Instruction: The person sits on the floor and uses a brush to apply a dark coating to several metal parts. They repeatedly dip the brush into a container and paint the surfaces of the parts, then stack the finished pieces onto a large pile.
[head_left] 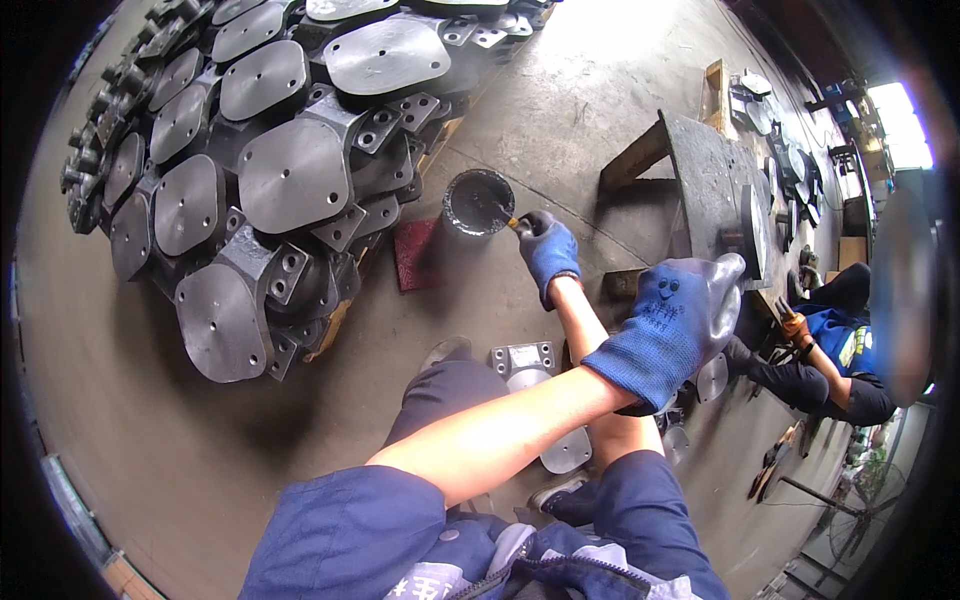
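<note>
My forearms cross, the left over the right. My right hand (549,252), in a blue knit glove, closes around the handle of a brush (511,221). The brush's far end dips into a round can (452,207) of dark paint on the floor. My left hand (668,325), in a matching glove with a grey-coated palm, is nearest a grey metal part with a plate (753,238) at the bench (712,170). Its coated fingers are curled, and what they hold, if anything, is hidden.
Many grey metal plate brackets (293,175) are stacked on a pallet at the left. A dark red square (418,257) lies beside the can. Several more brackets (567,452) rest near my feet. To the right a co-worker (845,350) sits low, and a fan (860,510) stands behind.
</note>
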